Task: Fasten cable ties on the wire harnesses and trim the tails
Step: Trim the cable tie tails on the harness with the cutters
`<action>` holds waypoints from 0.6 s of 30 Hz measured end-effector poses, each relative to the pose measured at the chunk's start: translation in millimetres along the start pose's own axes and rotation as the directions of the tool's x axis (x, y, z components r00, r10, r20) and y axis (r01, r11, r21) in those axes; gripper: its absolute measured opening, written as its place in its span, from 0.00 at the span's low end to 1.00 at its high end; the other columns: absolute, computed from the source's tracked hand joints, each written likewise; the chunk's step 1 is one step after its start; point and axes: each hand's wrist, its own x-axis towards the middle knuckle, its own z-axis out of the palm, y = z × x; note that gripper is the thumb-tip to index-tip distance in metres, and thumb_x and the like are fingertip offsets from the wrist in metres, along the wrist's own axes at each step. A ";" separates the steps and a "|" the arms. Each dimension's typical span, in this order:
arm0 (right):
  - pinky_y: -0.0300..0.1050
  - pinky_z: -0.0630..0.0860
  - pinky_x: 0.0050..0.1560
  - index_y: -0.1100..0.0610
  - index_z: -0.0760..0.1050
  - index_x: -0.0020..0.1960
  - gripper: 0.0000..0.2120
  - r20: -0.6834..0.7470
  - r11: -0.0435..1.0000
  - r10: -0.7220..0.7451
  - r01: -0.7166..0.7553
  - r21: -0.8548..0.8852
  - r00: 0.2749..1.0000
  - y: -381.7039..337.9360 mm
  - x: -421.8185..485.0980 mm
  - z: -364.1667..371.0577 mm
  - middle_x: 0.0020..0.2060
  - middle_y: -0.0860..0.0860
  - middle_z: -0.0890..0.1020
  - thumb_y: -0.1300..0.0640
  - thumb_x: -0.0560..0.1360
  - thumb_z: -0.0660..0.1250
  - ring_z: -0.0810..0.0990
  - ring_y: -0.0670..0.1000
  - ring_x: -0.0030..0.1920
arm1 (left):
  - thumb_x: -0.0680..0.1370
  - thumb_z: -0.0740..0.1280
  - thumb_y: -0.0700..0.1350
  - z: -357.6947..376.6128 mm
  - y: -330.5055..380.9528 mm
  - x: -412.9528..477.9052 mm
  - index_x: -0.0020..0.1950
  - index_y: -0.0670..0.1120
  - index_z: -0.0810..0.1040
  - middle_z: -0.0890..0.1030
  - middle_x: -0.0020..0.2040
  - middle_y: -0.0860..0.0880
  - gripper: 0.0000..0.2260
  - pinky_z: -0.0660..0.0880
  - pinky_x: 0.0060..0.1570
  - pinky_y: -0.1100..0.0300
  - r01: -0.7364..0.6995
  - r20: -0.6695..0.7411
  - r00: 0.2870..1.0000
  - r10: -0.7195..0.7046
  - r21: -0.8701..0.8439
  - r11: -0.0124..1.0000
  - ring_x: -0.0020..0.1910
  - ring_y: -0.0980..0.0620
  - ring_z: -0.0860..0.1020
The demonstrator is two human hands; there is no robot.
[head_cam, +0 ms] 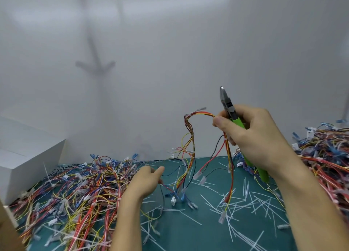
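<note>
Wire harness (190, 131) is held up over the table (179, 235) and hangs down in two long legs, so its long way runs up and down. Nearest, many cut white tails (245, 203) are spread on the green table. Just above them the plug ends of the harness dangle close to the table top. The left hand (145, 182) is kept low, just beside those ends on their left, with fingers loosely bent. Whether a wire is pinched under it cannot be told. A big pile of harnesses (75, 194) lies to its left.

Higher up, the top of the harness is pinched between the thumb and first finger of the right hand (251, 135). The green-handled cutters (229, 109) are wrapped by that hand's other fingers, with the tip pointed up and away from the wires. So the loose bottom is nearer the left hand, which is likely needed to steady it. Farthest back, a white box (28, 152) and a plain wall (170, 42) are seen.
</note>
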 end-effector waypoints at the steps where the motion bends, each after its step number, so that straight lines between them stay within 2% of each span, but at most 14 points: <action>1: 0.60 0.77 0.42 0.50 0.80 0.43 0.06 0.004 1.000 -0.001 0.001 -0.013 1.000 0.4 0.3 0.1 0.31 0.51 0.78 0.48 0.75 0.69 0.75 0.57 0.35 | 0.83 0.62 0.52 0.1 1.9 -0.6 0.41 0.41 0.80 0.85 0.44 0.43 0.18 0.77 0.54 0.52 -0.005 0.009 1.000 0.006 -0.107 0.994 0.45 0.47 0.81; 3: 0.54 0.74 0.38 0.50 0.80 0.42 0.07 0.017 0.999 0.002 -0.001 -0.046 1.000 1.8 0.4 1.2 0.28 0.47 0.76 0.47 0.75 0.69 0.72 0.49 0.31 | 0.82 0.64 0.52 -2.8 11.0 -3.2 0.40 0.41 0.80 0.82 0.33 0.49 0.17 0.75 0.39 0.58 -0.010 -0.009 1.000 0.008 -0.266 0.964 0.36 0.52 0.79; 4: 0.51 0.72 0.36 0.51 0.80 0.42 0.08 0.026 0.998 0.005 -0.003 -0.055 1.000 2.3 0.4 2.6 0.26 0.45 0.75 0.47 0.75 0.70 0.71 0.47 0.30 | 0.81 0.64 0.53 -5.2 17.4 -5.3 0.42 0.42 0.81 0.80 0.30 0.51 0.17 0.71 0.35 0.60 -0.016 -0.020 1.000 0.010 -0.303 0.953 0.34 0.53 0.79; 5: 0.48 0.70 0.36 0.52 0.80 0.41 0.08 0.033 0.998 0.007 -0.005 -0.063 0.999 2.6 0.0 4.4 0.26 0.44 0.74 0.48 0.75 0.70 0.69 0.45 0.29 | 0.81 0.64 0.54 -7.3 23.1 -7.7 0.44 0.43 0.82 0.79 0.29 0.52 0.16 0.70 0.35 0.60 -0.027 -0.028 0.999 0.019 -0.334 0.942 0.33 0.54 0.79; 7: 0.47 0.69 0.37 0.53 0.80 0.41 0.08 0.066 0.997 0.000 0.005 -0.079 0.998 0.5 -1.1 7.9 0.28 0.46 0.75 0.49 0.75 0.71 0.69 0.44 0.31 | 0.81 0.64 0.53 -11.9 36.0 -15.7 0.44 0.45 0.81 0.79 0.29 0.54 0.14 0.74 0.37 0.60 -0.063 -0.009 0.998 0.065 -0.420 0.905 0.33 0.56 0.82; 9: 0.47 0.71 0.39 0.53 0.80 0.41 0.07 0.156 0.995 -0.010 0.025 -0.094 0.988 -4.6 -3.6 10.9 0.31 0.48 0.77 0.51 0.74 0.72 0.71 0.45 0.33 | 0.82 0.62 0.51 -15.4 48.2 -24.1 0.45 0.45 0.81 0.84 0.34 0.52 0.13 0.81 0.40 0.57 -0.077 0.041 0.992 0.118 -0.545 0.835 0.37 0.55 0.85; 11: 0.48 0.72 0.41 0.53 0.80 0.42 0.05 0.304 0.991 -0.028 0.067 -0.119 0.952 -10.3 -7.3 14.3 0.34 0.51 0.79 0.52 0.74 0.73 0.74 0.49 0.35 | 0.83 0.61 0.50 -16.9 57.1 -29.6 0.52 0.41 0.80 0.87 0.44 0.45 0.14 0.83 0.43 0.51 -0.029 0.113 0.982 0.152 -0.704 0.709 0.43 0.49 0.86; 13: 0.49 0.73 0.44 0.52 0.80 0.43 0.04 0.478 0.984 -0.030 0.110 -0.139 0.878 -15.3 -10.1 17.5 0.36 0.52 0.79 0.53 0.74 0.73 0.76 0.53 0.39 | 0.81 0.60 0.55 -17.4 65.0 -31.7 0.57 0.39 0.78 0.86 0.47 0.40 0.20 0.84 0.41 0.48 0.097 0.228 0.956 0.185 -0.840 0.533 0.43 0.45 0.85; 14: 0.47 0.72 0.43 0.50 0.80 0.41 0.04 0.560 0.984 -0.020 0.116 -0.138 0.829 -16.4 -11.0 19.0 0.35 0.49 0.78 0.54 0.74 0.73 0.75 0.51 0.38 | 0.80 0.61 0.59 -16.6 68.8 -32.3 0.57 0.39 0.77 0.85 0.47 0.39 0.23 0.83 0.40 0.48 0.181 0.283 0.938 0.200 -0.893 0.413 0.42 0.43 0.85; 16: 0.40 0.68 0.38 0.46 0.74 0.34 0.13 0.678 0.978 0.035 0.113 -0.174 0.734 -16.5 -12.7 22.5 0.30 0.43 0.74 0.55 0.74 0.73 0.70 0.43 0.33 | 0.76 0.65 0.62 -13.9 78.1 -33.5 0.48 0.41 0.75 0.84 0.48 0.37 0.22 0.81 0.47 0.48 0.291 0.321 0.928 0.188 -0.942 0.168 0.44 0.41 0.84; 17: 0.40 0.66 0.37 0.46 0.73 0.34 0.14 0.711 0.971 0.067 0.119 -0.209 0.700 -15.1 -13.1 23.5 0.29 0.44 0.73 0.55 0.74 0.73 0.69 0.42 0.32 | 0.75 0.68 0.59 -12.3 81.3 -34.0 0.45 0.43 0.74 0.85 0.47 0.38 0.19 0.80 0.49 0.49 0.285 0.300 0.941 0.159 -0.952 0.110 0.45 0.42 0.84; 18: 0.42 0.66 0.38 0.48 0.74 0.34 0.13 0.732 0.963 0.088 0.130 -0.235 0.675 -13.9 -13.1 23.5 0.30 0.45 0.73 0.54 0.75 0.73 0.69 0.43 0.32 | 0.74 0.71 0.54 -11.2 84.6 -35.7 0.43 0.44 0.74 0.86 0.46 0.41 0.14 0.80 0.48 0.52 0.252 0.264 0.955 0.134 -0.962 0.103 0.44 0.44 0.84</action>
